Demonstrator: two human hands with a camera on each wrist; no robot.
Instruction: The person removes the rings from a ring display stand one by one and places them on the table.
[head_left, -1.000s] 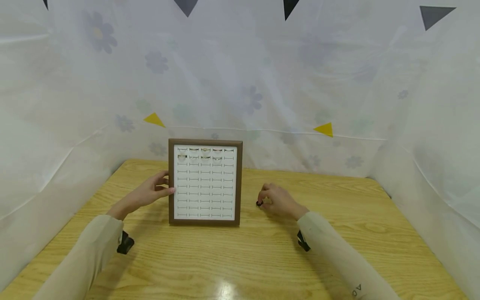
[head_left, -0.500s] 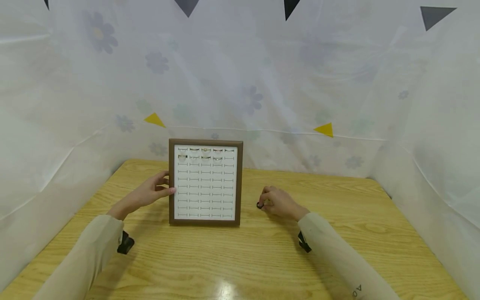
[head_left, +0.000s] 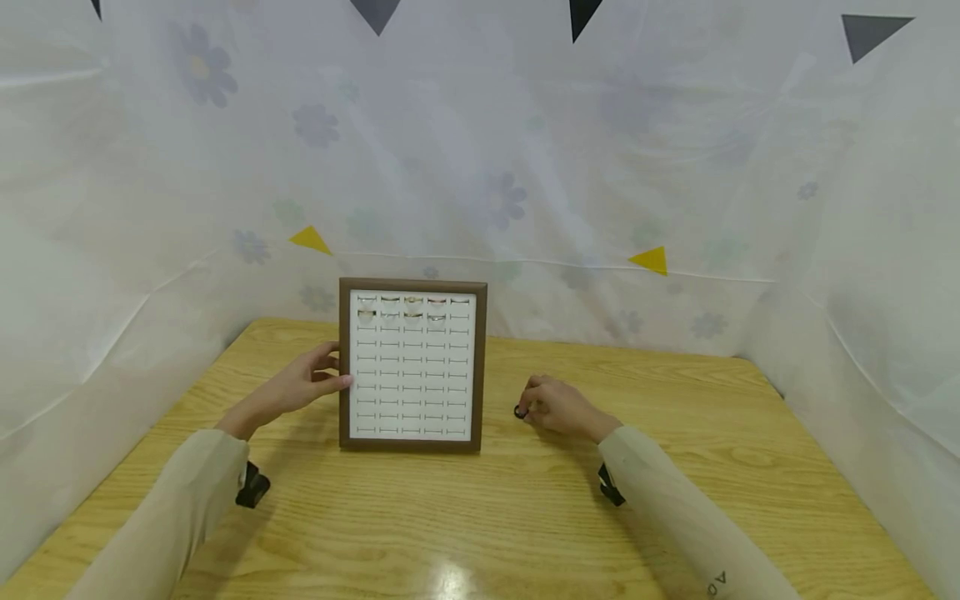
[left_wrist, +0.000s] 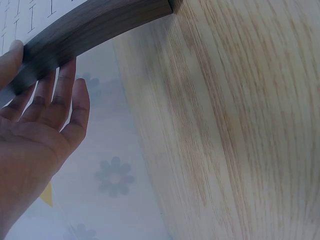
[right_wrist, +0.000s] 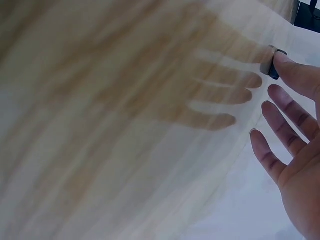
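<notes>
Wooden counter [head_left: 465,517] carries one brown-framed ring board [head_left: 413,364], standing upright, and one small dark ring [head_left: 519,411] lying just right of it. Left hand [head_left: 300,385] holds the board's left edge, thumb in front, fingers [left_wrist: 62,92] straight behind. Right hand [head_left: 558,406] touches the dark ring with a fingertip [right_wrist: 292,67], fingers relaxed. About nine rings sit in the board's top two rows. Behind hangs a flowered white curtain [head_left: 600,150].

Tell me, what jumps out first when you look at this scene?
A brown-framed display board stands upright in the middle of the wooden table, its white face lined with rows of slots, with a few rings in the top two rows. The left hand holds the board's left edge, while the right hand rests on the table to its right, its fingertips touching a small dark ring.
</notes>
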